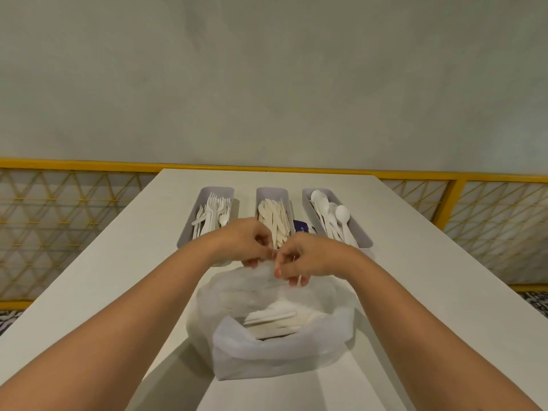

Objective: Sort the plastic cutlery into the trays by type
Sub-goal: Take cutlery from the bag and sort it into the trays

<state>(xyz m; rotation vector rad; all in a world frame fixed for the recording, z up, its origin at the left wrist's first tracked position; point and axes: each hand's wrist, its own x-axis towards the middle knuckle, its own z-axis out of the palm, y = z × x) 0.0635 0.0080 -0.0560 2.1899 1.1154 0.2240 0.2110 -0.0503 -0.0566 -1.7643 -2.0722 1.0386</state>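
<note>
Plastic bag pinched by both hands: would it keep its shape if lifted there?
Probably not: the plastic bag is thin, translucent and crumpled, so likely floppy. Cutlery lying in its bottom would likely make it sag. The left hand and right hand pinch only its far rim.

Indoors, looks like a canteen or café corner: long white table (118, 262), bare grey wall (267, 84), yellow-framed lattice railing (489, 221), 3 grey trays (185, 237) of disposable cutlery.
</note>
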